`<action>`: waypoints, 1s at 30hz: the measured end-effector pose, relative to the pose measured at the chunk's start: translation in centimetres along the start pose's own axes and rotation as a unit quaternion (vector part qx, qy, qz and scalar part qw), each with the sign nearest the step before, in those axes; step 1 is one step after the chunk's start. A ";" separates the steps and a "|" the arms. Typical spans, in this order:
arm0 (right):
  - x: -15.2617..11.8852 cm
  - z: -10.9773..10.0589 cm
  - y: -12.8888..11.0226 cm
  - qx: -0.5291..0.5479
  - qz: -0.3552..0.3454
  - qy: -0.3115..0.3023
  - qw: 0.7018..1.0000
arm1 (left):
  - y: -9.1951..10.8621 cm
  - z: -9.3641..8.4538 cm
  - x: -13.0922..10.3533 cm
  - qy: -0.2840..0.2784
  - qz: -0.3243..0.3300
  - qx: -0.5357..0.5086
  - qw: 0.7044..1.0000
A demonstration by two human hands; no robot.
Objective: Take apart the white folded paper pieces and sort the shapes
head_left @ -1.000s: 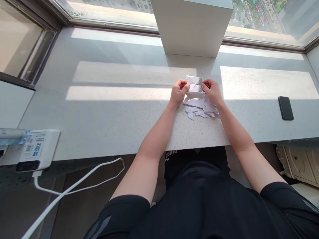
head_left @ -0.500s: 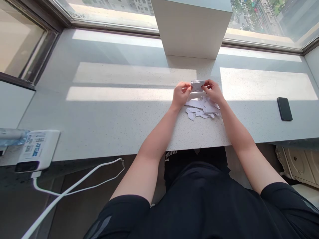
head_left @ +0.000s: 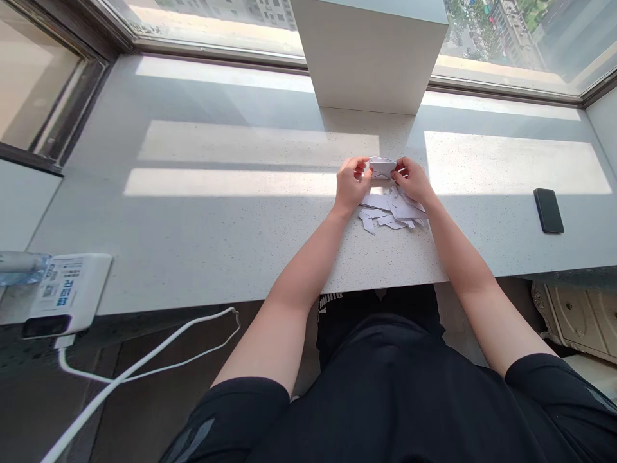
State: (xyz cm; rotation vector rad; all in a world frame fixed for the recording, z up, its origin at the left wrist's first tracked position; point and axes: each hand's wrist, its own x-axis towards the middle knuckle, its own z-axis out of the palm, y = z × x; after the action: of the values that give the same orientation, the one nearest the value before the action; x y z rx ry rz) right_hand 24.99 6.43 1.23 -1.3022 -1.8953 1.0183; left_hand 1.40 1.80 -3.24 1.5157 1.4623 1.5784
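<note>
A small folded white paper with crease lines is held up between my two hands, just beyond a pile of cut paper. My left hand pinches its left end with thumb and fingers. At its right end, my right hand grips it the same way. White paper scraps of irregular shapes lie loosely heaped on the pale speckled counter, right below the hands. Part of the heap's right side is close to my right wrist.
A black phone lies at the right. On the left edge sit a white power bank with a white cable and a clear plastic bottle. A white block stands by the window.
The folded paper looks slightly more spread and tilted between my fingers. Both hands have barely moved, and the view has shifted a little.
</note>
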 end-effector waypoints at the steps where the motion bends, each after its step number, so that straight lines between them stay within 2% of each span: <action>1: -0.1 -0.1 -0.1 -0.005 -0.002 0.000 1.000 | 0.0 0.1 0.0 0.001 -0.002 0.003 1.000; 9: -0.6 -0.5 -1.3 -0.029 -0.002 -0.003 1.000 | 0.1 0.3 -0.1 -0.015 -0.003 -0.002 1.000; 21: -0.6 -0.8 -1.5 -0.044 0.003 -0.001 0.999 | 1.2 -0.2 -0.2 -0.035 -0.007 -0.004 0.999; 30: -1.1 -1.2 -2.0 -0.014 0.016 -0.006 1.000 | 1.3 -0.2 -0.1 -0.032 -0.021 -0.009 0.999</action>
State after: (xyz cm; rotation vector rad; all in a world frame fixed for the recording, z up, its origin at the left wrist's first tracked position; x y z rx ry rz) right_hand 25.40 5.30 3.49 -1.3480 -1.9101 1.0222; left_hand 1.62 1.19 -2.04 1.5019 1.4315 1.5016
